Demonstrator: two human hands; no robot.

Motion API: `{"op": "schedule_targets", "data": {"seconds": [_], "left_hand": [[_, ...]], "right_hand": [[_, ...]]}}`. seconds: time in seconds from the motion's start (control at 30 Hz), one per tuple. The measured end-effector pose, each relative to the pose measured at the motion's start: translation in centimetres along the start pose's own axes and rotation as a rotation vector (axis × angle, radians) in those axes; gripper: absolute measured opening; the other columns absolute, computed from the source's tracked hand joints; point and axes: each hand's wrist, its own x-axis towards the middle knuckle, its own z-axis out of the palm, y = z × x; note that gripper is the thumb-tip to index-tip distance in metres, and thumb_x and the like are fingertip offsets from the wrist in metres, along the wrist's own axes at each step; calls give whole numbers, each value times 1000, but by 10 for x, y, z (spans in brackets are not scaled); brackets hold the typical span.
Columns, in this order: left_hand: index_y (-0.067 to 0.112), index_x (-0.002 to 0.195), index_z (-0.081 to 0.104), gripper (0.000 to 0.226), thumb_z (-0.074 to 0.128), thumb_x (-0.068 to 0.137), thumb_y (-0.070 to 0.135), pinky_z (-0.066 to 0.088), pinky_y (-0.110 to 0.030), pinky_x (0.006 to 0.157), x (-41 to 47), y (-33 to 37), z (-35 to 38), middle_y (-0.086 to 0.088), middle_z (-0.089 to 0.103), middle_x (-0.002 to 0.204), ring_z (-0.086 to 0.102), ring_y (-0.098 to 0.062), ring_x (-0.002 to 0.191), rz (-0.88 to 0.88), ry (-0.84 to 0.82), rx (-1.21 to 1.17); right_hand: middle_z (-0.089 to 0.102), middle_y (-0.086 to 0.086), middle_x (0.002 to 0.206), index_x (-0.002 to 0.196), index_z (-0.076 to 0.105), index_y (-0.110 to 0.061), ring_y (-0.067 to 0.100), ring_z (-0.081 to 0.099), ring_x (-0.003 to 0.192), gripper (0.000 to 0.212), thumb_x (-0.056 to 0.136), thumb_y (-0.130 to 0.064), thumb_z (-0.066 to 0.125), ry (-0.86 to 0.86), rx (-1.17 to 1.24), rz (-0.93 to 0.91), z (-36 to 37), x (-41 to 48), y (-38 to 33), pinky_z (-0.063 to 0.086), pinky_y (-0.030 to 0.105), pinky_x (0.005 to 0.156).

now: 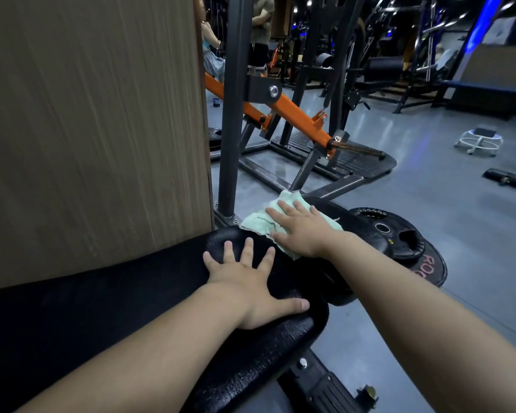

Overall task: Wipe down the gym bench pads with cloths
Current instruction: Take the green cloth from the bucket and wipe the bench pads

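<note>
- A dim gym with a grey floor (429, 189); one wood-grain panel (96, 129) fills the upper left of the frame.
- One black textured pad (116, 293) runs from the lower left edge to the centre, where its rounded end lies.
- Two bare hands rest on that pad, both arms reaching in from the bottom of the frame.
- The left hand (251, 290), just below centre, lies flat on the pad, its fingers (248, 248) released and spread wide, thumb stretched right along the pad's edge; it holds nothing.
- The right hand (301, 231), just above it and apart from it, presses palm-down on the cloth, fingers (286, 208) straight, not curled round it.
- One pale green cloth (256, 222), crumpled, sits at the pad's far end in the centre of the frame; its upper part reaches past the end of the pad.
- At least two black weight plates (399, 234) are stacked on the floor right of centre, just beside the pad; the lower one bears red letters.
- One machine with a grey frame and an orange arm (298, 114) stands in the upper centre.
- Two people (261, 31) show partly at the top centre.
- One white stool (478, 141) stands at the right, well apart from the pad.
</note>
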Motion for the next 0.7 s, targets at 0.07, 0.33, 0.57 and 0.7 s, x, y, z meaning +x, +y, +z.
{"op": "schedule_targets", "data": {"seconds": [0.07, 0.33, 0.57, 0.7], "left_hand": [[40, 155, -16, 115, 27, 67, 100, -9, -69, 115, 0, -1, 0, -4, -27, 163, -23, -41, 149, 3, -1, 1], [39, 154, -19, 117, 22, 64, 102, -8, -70, 114, 3, -1, 3, -6, -28, 163, -22, -44, 148, 5, 9, 31], [37, 155, -19, 116, 20, 66, 101, -8, -71, 114, 4, 2, 3, -8, -29, 162, -23, -45, 148, 3, 10, 58], [37, 154, -21, 116, 21, 66, 100, -9, -72, 113, 4, 3, 4, -9, -30, 161, -24, -46, 147, -3, 14, 56]], "right_hand": [[0, -3, 167, 156, 10, -40, 24, -4, 153, 62, 100, -52, 34, 20, -6, -26, 3, -22, 6, -1, 49, 122], [-10, -18, 163, 151, 2, -53, 13, -12, 151, 68, 85, -67, 12, 58, -52, -88, 21, -137, 36, -11, 32, 119], [-4, -10, 165, 155, 6, -45, 17, -10, 152, 60, 100, -57, 25, 5, 41, -25, 3, -68, 26, -6, 42, 122], [0, -7, 166, 156, 9, -42, 20, -7, 153, 60, 100, -57, 29, 11, 60, 22, -2, -13, 17, -5, 48, 122]]}}
